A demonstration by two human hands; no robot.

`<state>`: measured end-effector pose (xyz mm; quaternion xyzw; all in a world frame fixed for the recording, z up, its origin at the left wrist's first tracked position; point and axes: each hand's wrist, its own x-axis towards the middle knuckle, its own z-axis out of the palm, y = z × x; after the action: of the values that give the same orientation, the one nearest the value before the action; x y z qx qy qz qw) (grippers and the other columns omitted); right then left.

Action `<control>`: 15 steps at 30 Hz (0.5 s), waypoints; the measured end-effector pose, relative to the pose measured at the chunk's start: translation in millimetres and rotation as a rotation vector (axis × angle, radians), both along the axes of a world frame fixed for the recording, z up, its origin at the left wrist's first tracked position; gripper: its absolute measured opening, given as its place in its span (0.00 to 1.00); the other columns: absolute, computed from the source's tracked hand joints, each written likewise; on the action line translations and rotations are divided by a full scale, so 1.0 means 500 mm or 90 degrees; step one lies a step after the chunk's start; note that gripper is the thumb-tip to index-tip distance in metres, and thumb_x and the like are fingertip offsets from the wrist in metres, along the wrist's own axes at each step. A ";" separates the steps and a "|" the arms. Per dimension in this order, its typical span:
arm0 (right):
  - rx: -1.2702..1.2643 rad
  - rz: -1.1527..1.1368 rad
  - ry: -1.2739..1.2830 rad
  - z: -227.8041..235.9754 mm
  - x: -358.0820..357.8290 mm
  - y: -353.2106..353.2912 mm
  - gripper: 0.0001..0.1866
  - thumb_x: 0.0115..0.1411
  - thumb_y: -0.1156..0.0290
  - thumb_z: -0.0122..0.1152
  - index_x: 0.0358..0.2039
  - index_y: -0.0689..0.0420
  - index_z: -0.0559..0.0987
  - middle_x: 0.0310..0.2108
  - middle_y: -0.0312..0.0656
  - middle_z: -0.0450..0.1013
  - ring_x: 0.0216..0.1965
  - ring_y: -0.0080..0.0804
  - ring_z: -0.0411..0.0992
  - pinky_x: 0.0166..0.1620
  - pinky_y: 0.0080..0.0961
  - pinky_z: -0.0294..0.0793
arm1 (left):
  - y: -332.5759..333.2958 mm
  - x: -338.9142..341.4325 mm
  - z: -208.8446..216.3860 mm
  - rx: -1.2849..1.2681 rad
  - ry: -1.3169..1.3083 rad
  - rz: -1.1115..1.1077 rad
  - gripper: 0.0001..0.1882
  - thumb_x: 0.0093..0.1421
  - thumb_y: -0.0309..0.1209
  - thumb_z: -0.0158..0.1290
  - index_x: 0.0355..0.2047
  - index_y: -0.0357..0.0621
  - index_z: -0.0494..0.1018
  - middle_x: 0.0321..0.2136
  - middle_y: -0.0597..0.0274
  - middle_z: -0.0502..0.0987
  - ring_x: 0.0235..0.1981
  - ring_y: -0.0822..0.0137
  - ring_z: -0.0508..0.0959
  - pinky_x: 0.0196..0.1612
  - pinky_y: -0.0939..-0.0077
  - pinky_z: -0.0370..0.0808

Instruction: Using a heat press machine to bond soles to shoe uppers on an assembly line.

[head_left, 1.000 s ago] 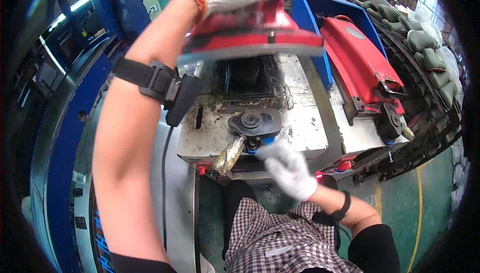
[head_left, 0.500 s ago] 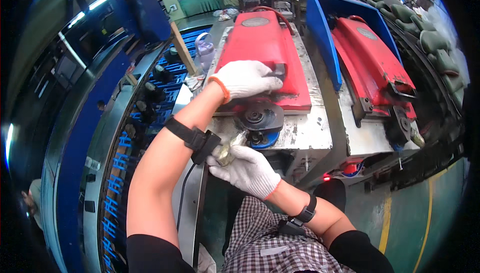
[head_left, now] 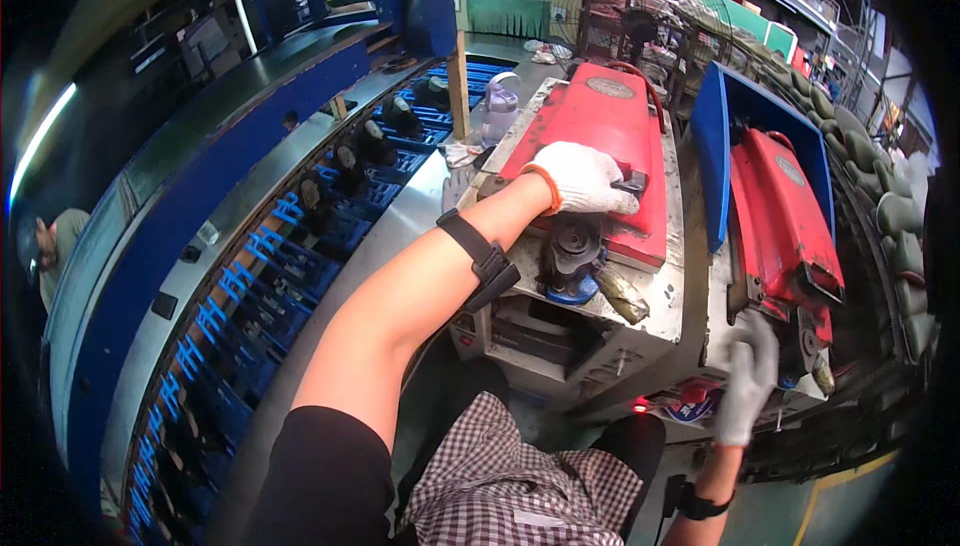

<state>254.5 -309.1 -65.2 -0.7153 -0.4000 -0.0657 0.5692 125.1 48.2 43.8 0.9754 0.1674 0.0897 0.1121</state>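
Note:
My left hand (head_left: 582, 178), in a white knit glove, lies on the near end of a red machine cover (head_left: 600, 111). Its fingers close round a dark metal handle (head_left: 632, 183) on that cover. Just below are a black round clamp part (head_left: 574, 243) and a lever wrapped in yellowish tape (head_left: 622, 293), pointing to the near right. My right hand (head_left: 752, 376), also gloved, is smeared by motion and holds no visible thing. It is nearest to the second red machine cover (head_left: 785, 211), whose own black clamp (head_left: 800, 344) and wrapped lever (head_left: 823, 373) show beside the hand.
Blue panels (head_left: 716, 161) enclose the second machine. Racks of blue bars (head_left: 235, 276) carrying dark shapes run along the left. A lilac bottle (head_left: 500, 106) stands beyond the first machine. Grey-green rounded pieces (head_left: 897, 214) line the far right. Another person (head_left: 60, 246) is at the far left.
My right hand has let go of the first machine's wrapped lever and moved right toward the second machine. That lever now points right. My left hand stays at the cover's handle; the view has shifted.

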 end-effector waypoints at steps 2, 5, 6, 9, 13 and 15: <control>0.003 -0.224 -0.196 0.000 0.097 -0.092 0.17 0.69 0.82 0.53 0.57 0.66 0.78 0.51 0.44 0.77 0.52 0.32 0.74 0.57 0.31 0.74 | -0.006 -0.008 0.000 0.008 -0.008 0.024 0.31 0.56 0.66 0.56 0.38 0.52 0.87 0.36 0.50 0.85 0.39 0.49 0.84 0.47 0.59 0.78; -0.161 -0.524 -0.260 0.007 0.228 -0.234 0.20 0.73 0.66 0.53 0.60 0.64 0.77 0.52 0.50 0.77 0.55 0.45 0.74 0.61 0.36 0.70 | -0.009 -0.005 -0.003 0.005 -0.011 0.032 0.31 0.56 0.66 0.56 0.37 0.53 0.87 0.35 0.51 0.85 0.39 0.49 0.84 0.46 0.59 0.78; -0.250 -0.535 -0.261 -0.018 0.290 -0.290 0.20 0.74 0.63 0.50 0.58 0.62 0.78 0.51 0.50 0.78 0.56 0.48 0.73 0.62 0.39 0.69 | -0.011 -0.003 -0.003 0.001 -0.016 0.030 0.31 0.56 0.66 0.56 0.37 0.53 0.87 0.35 0.51 0.85 0.39 0.49 0.84 0.46 0.59 0.78; -0.164 -0.391 -0.185 -0.083 0.399 -0.351 0.19 0.74 0.62 0.49 0.55 0.61 0.78 0.51 0.52 0.78 0.56 0.47 0.73 0.61 0.41 0.68 | -0.014 0.000 -0.004 0.024 -0.026 0.030 0.31 0.55 0.66 0.56 0.36 0.53 0.87 0.35 0.51 0.85 0.38 0.49 0.84 0.45 0.59 0.78; -0.399 -0.509 -0.229 -0.052 0.422 -0.320 0.19 0.76 0.59 0.46 0.51 0.58 0.79 0.45 0.48 0.78 0.49 0.45 0.75 0.55 0.39 0.72 | -0.014 -0.003 -0.005 0.038 -0.030 0.048 0.31 0.55 0.66 0.55 0.35 0.52 0.86 0.35 0.51 0.85 0.38 0.50 0.84 0.45 0.59 0.78; -0.460 -0.522 -0.246 -0.049 0.422 -0.308 0.19 0.77 0.57 0.46 0.50 0.58 0.79 0.43 0.46 0.77 0.46 0.41 0.76 0.51 0.38 0.76 | -0.014 -0.005 -0.007 0.041 -0.032 0.053 0.31 0.55 0.66 0.55 0.35 0.52 0.86 0.35 0.52 0.85 0.38 0.50 0.84 0.45 0.59 0.78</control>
<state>465.5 -463.0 -89.9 -0.9359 -0.1838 -0.2691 0.1334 122.4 41.0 40.5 0.9681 0.2021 0.1245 0.0808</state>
